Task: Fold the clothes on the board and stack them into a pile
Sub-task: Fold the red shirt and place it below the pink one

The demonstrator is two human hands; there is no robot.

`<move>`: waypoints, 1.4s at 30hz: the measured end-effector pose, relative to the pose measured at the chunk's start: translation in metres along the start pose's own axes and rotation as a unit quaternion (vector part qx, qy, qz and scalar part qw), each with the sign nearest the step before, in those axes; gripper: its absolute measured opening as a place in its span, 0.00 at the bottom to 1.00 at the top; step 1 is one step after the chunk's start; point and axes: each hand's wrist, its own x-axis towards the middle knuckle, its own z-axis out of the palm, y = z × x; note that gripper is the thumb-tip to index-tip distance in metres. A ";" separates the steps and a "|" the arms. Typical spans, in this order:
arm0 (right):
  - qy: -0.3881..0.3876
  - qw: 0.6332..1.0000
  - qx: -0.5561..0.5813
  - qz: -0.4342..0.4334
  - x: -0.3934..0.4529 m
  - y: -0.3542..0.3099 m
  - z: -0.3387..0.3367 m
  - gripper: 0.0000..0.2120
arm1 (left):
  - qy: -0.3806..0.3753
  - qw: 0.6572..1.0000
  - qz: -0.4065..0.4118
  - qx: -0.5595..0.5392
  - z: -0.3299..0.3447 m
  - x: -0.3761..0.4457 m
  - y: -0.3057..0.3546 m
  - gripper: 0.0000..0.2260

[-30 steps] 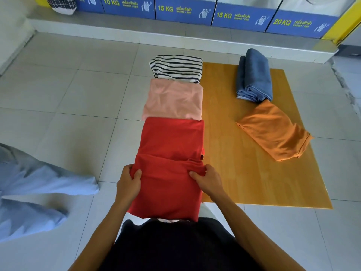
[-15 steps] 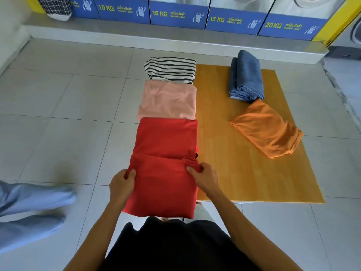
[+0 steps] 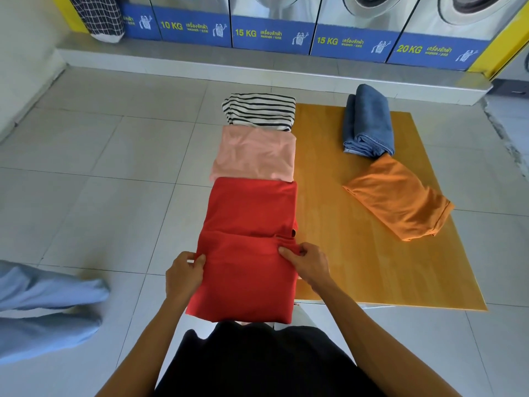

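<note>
A red garment (image 3: 252,222) lies along the left side of the wooden board (image 3: 337,230), its near part doubled over. My left hand (image 3: 184,275) pinches its left edge and my right hand (image 3: 307,263) pinches its right edge at the fold. Beyond it lie a folded pink garment (image 3: 254,154) and a folded black-and-white striped garment (image 3: 262,111), all in one line. On the board's right side rest folded blue jeans (image 3: 367,121) and a folded orange garment (image 3: 399,196).
Washing machines with blue labels (image 3: 286,35) line the back behind a low grey step (image 3: 257,73). A checked laundry bag (image 3: 98,17) stands at the back left. Another person's legs in light blue trousers (image 3: 43,308) are on the tiled floor at my left.
My hands keep their grip on the red garment's fold and have barely shifted. The other person's legs have moved on the left. My view has tilted up toward the machines.
</note>
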 end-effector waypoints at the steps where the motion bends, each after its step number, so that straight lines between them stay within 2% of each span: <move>1: -0.001 1.000 0.000 -0.001 0.000 -0.001 0.000 0.26 | -0.004 1.000 0.005 0.007 0.000 0.001 0.002 0.15; 5: 0.000 1.000 0.002 -0.002 -0.004 -0.003 -0.002 0.24 | 0.001 0.999 0.030 0.024 -0.002 0.002 0.006 0.13; 11: -0.022 0.999 -0.031 -0.014 -0.010 -0.007 0.001 0.19 | 0.017 0.999 0.032 -0.029 -0.015 -0.003 0.016 0.17; 18: -0.012 0.999 -0.041 -0.012 -0.023 -0.014 -0.004 0.22 | 0.049 0.991 0.112 -0.056 -0.024 -0.011 0.050 0.14; 22: 0.026 0.999 -0.003 -0.032 -0.033 -0.019 -0.020 0.14 | 0.048 0.983 0.165 -0.068 -0.022 -0.015 0.073 0.11; 24: 0.035 0.998 0.021 -0.036 -0.036 -0.021 -0.028 0.10 | 0.035 0.979 0.185 -0.077 -0.017 -0.017 0.085 0.11; 35: 0.050 0.988 0.142 -0.027 -0.033 -0.030 -0.072 0.06 | -0.098 0.959 0.240 -0.111 0.025 -0.026 0.147 0.10; 42: 0.033 0.984 0.173 -0.029 -0.008 -0.029 -0.107 0.05 | -0.131 0.956 0.242 -0.101 0.061 -0.023 0.185 0.10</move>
